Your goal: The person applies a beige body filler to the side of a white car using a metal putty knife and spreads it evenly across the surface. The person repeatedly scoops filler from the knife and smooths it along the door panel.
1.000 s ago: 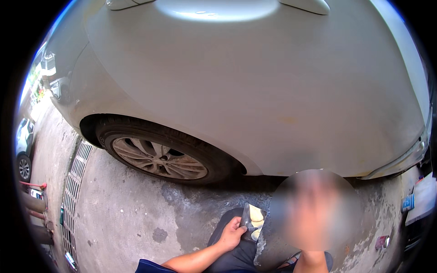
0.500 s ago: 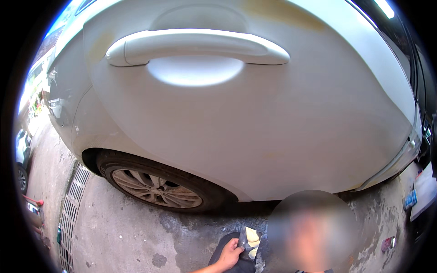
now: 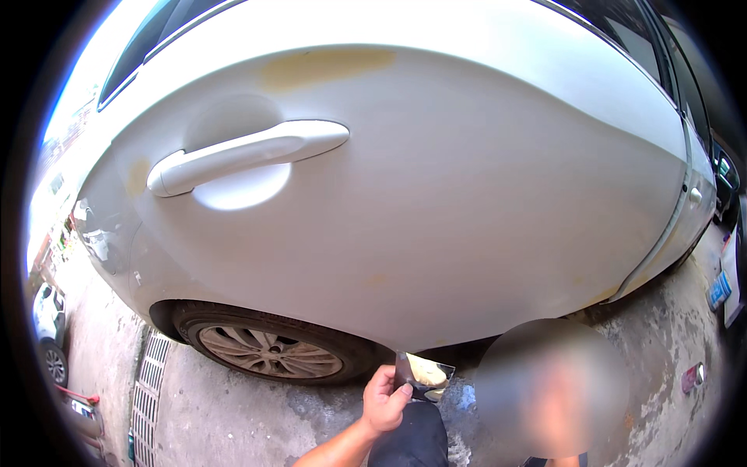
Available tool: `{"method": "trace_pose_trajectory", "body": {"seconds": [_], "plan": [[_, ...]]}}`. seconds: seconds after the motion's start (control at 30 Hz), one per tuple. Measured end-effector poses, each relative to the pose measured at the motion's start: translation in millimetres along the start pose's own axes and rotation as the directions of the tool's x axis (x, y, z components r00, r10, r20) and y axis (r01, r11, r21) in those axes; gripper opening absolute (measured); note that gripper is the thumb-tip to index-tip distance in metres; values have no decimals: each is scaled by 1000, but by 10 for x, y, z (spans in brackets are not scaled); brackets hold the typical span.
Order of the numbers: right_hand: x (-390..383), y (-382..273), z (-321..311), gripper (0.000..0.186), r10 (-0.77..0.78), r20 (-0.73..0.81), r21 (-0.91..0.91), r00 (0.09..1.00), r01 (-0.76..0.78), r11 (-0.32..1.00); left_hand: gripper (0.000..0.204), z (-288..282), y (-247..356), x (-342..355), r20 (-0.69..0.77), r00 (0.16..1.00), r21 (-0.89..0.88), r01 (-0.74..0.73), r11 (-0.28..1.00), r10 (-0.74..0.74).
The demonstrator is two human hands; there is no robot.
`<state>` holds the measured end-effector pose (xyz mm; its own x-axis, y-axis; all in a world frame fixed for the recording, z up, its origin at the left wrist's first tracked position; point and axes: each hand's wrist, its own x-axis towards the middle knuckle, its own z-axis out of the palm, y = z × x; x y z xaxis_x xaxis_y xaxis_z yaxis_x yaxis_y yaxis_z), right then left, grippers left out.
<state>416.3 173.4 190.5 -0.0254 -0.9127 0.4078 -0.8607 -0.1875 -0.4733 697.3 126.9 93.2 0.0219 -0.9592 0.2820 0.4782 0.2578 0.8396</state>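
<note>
While the forearm comes up from the lower edge, the left hand (image 3: 385,401) is closed around a dark flat board (image 3: 416,379) that carries a lump of pale yellow putty (image 3: 426,371). Its fingers (image 3: 398,397) are wrapped over the board's near edge, the thumb on the left side. This board sits low in the middle of the view, just beneath the bottom edge of the car door (image 3: 436,226). No right hand shows, so I cannot tell its state. Beside the board on the right is a blurred patch, which hides whatever is there. Stained concrete ground (image 3: 233,412) lies under the hand, with 1 metal drain grate (image 3: 148,389) at the left. Beyond stands the rear wheel (image 3: 268,350), and above it the white door with yellowish filler patches and 1 door handle (image 3: 245,154).
</note>
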Motion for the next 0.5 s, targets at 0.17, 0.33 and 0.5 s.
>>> {"method": "trace_pose_trajectory", "body": {"seconds": [0.17, 0.33, 0.5], "plan": [[-140, 406, 86, 41, 165, 73, 278, 984, -179, 944, 28, 161, 281, 306, -22, 987, 34, -156, 987, 157], [-123, 608, -42, 41, 92, 135, 334, 986, -133, 933, 27, 428, 361, 722, 111, 964, 76, -249, 965, 240], [-386, 1102, -216, 40, -38, 160, 115, 986, 19, 993, 34, 938, 143, 1161, 290, 898, 15, -351, 936, 332]]}}
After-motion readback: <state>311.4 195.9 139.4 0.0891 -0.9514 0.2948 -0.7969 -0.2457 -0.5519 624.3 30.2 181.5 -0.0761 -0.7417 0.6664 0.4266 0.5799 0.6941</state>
